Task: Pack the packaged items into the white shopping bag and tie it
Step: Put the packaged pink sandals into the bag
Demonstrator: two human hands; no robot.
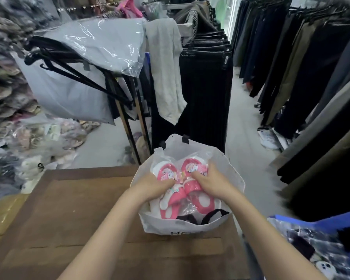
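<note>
Slippers (187,189), pink and white and sealed in clear wrap, lay in the open mouth of the white shopping bag (170,227). The bag stood at the right edge of the worktop (79,209), close to its far right corner. The left hand (154,185) was over the bag's left side, its fingers curled down onto the wrapped slippers and gripping them through the plastic. The right hand (212,181) was over the right side, its fingers likewise bent round the pack, so that the two sets of fingertips nearly met at its middle. The bag's black handles (210,216) drooped inside its near rim, just below the slippers. Beyond the far edge of the worktop hung a rack of dark trousers (206,87) with a pale grey cloth (166,67) draped over its end. Off the near right corner stood a blue bin (311,221) with a plastic-wrapped item lying in it.
</note>
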